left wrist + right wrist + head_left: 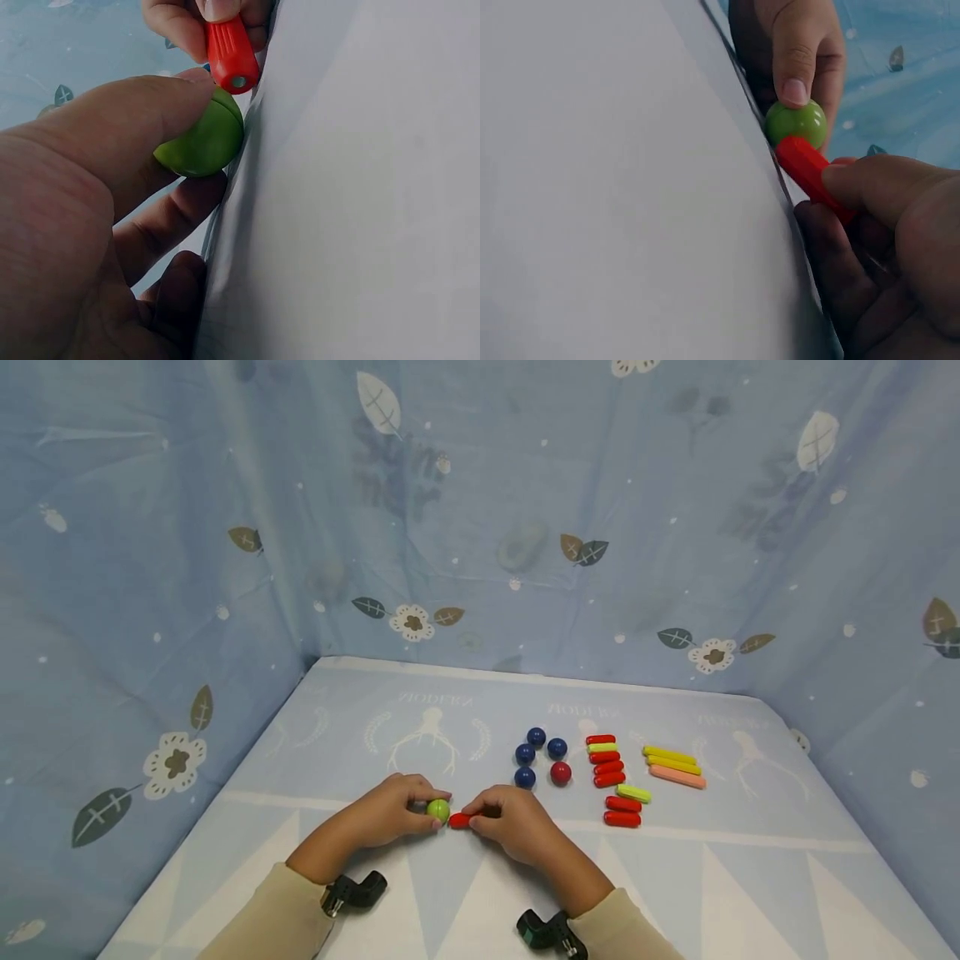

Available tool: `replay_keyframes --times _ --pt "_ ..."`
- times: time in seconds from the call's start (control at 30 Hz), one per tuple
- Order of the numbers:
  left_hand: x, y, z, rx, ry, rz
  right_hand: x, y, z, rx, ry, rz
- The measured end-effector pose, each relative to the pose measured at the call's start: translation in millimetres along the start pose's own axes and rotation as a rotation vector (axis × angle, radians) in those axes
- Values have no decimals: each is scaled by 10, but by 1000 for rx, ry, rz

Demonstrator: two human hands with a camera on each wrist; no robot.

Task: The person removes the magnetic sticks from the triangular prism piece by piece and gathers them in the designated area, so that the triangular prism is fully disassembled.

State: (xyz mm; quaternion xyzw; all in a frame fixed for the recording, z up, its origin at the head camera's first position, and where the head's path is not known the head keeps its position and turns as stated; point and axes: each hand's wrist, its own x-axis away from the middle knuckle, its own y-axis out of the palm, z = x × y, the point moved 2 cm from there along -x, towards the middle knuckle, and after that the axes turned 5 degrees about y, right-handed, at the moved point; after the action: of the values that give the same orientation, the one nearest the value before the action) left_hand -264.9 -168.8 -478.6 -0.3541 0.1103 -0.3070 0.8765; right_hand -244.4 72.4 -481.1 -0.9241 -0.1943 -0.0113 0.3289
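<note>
In the head view my left hand (397, 810) pinches a green ball (438, 811) between thumb and fingers, low at the tabletop. A seam runs round that ball (206, 142) in the left wrist view. My right hand (517, 822) pinches a short red rod (459, 820) just right of the ball. The rod (234, 56) is ribbed, with a small grey round spot in its end. In the right wrist view the rod's tip (791, 148) overlaps the ball (799, 124); whether they touch I cannot tell.
Several blue balls (525, 754) and a red ball (560, 772) lie beyond my right hand. Further right are short red rods (622, 818) and light green rods (633, 793), then longer yellow rods (671, 754) and an orange-pink one (677, 777). A patterned curtain (480, 527) surrounds the table.
</note>
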Motion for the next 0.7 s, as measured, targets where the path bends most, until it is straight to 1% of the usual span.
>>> replay_keyframes --times 0.23,0.4,0.53,0.7 --pt "3 -6 17 -17 -1 -5 40 -71 126 -40 42 1" --pt "29 4 9 -29 -21 -5 103 -145 216 -73 87 0" --pt "39 10 6 -36 -34 2 181 -247 285 -89 152 2" --pt "14 -1 17 -32 -27 1 300 -421 372 -115 226 41"
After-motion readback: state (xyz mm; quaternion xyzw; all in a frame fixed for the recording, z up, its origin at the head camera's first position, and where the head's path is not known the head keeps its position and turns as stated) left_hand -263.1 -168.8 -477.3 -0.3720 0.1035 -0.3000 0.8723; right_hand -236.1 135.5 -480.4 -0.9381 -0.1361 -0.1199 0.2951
